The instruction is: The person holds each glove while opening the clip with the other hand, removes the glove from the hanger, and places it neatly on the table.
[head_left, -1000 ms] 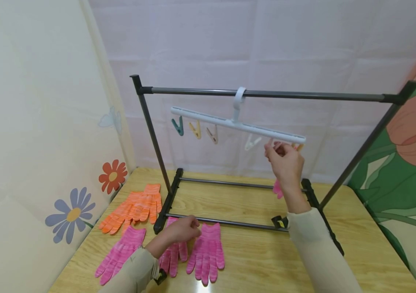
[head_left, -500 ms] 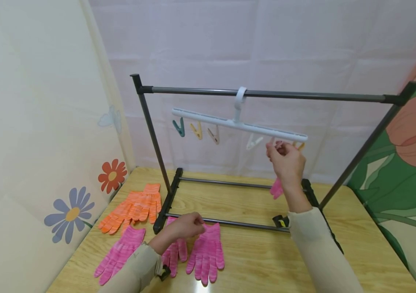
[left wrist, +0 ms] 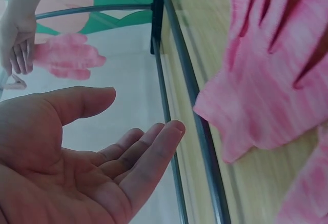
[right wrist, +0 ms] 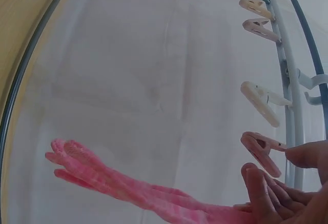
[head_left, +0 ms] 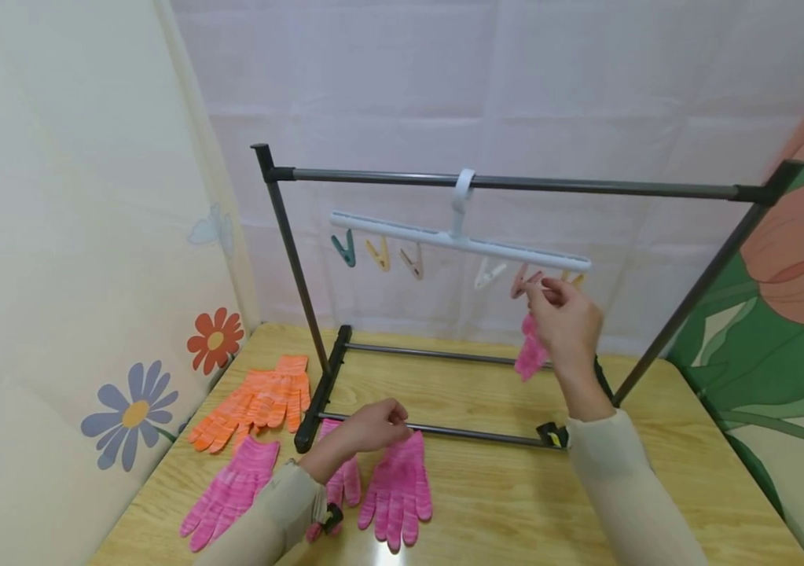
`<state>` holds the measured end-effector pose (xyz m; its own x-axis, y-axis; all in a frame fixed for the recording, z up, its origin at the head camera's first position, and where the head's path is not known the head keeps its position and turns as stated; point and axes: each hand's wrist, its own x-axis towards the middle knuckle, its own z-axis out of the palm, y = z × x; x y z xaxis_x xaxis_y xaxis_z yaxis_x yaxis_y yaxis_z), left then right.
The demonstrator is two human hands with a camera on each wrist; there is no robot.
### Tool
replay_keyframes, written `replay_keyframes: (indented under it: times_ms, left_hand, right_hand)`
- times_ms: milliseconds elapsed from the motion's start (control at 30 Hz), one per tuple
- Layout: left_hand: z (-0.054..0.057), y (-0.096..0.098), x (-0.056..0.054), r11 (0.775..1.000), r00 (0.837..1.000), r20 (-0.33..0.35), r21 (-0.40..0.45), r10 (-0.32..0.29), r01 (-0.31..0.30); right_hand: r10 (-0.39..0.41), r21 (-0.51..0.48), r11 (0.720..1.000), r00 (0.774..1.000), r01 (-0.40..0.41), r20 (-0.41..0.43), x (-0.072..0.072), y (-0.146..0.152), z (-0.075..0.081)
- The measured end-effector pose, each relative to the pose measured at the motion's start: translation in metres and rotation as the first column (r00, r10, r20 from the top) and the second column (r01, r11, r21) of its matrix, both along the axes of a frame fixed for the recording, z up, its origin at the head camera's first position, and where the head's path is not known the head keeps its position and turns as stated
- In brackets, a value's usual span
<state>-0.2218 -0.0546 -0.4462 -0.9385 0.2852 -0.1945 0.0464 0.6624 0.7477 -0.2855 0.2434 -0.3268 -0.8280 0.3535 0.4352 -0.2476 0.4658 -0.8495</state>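
My right hand [head_left: 567,322] is raised under the right end of a pale blue clip hanger [head_left: 402,229]. Its thumb lies at the end of a pink clothespin [right wrist: 260,152], with the fingers spread apart from the thumb. A pink glove [head_left: 532,350] hangs beside this hand; its cuff is hidden behind the fingers. My left hand [head_left: 373,428] hovers palm up with loose fingers, holding nothing. Just under it, a pink glove [head_left: 398,491] lies on the table, with another pink glove [head_left: 350,479] partly covered by the left hand and wrist.
The hanger hooks over a black rack's top bar [head_left: 585,185]. Green [head_left: 345,250], yellow [head_left: 378,253], beige and white clothespins [head_left: 490,273] hang along it. Orange gloves [head_left: 267,397] and a pink glove [head_left: 235,487] lie on the table at left.
My right hand has moved slightly right and down, uncovering the pink clothespin and more of the hanging glove. My left hand has drifted right and up over the flat pink glove.
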Motion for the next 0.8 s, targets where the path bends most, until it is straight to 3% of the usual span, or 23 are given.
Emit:
replay_keyframes:
  times_ms: [100, 233, 333, 433, 567, 667, 800]
  left_hand:
    - [0.004, 0.003, -0.002, 1.000, 1.000, 0.003, 0.010, -0.002, 0.002]
    - [0.010, 0.006, -0.005, 1.000, 1.000, -0.002, 0.027, -0.006, 0.006]
    - [0.014, 0.008, -0.007, 0.999, 1.000, -0.015, 0.037, -0.009, 0.010]
    - [0.017, 0.009, -0.010, 0.999, 1.000, -0.024, 0.045, -0.013, 0.014]
    - [0.021, 0.012, -0.014, 0.998, 0.999, -0.033, 0.059, -0.016, 0.018]
    - [0.024, 0.014, -0.016, 0.997, 0.999, -0.044, 0.067, -0.021, 0.024]
    - [0.027, 0.018, -0.019, 0.997, 0.998, -0.056, 0.070, -0.038, 0.042]
  right_hand:
    - [-0.068, -0.026, 0.998, 0.992, 0.065, -0.110, 0.002, 0.006, 0.000]
    - [-0.179, -0.107, 0.982, 0.954, 0.157, -0.242, 0.001, 0.017, 0.001]
    - [-0.228, -0.160, 0.968, 0.938, 0.192, -0.259, -0.003, 0.025, 0.003]
    - [-0.220, -0.176, 0.967, 0.955, 0.185, -0.199, -0.006, 0.032, 0.006]
    - [-0.092, -0.176, 0.981, 0.995, 0.086, -0.026, -0.009, 0.038, 0.008]
    - [0.011, -0.168, 0.986, 0.995, 0.006, 0.101, -0.013, 0.041, 0.008]
    - [0.049, -0.137, 0.990, 0.983, -0.025, 0.178, -0.015, 0.041, 0.006]
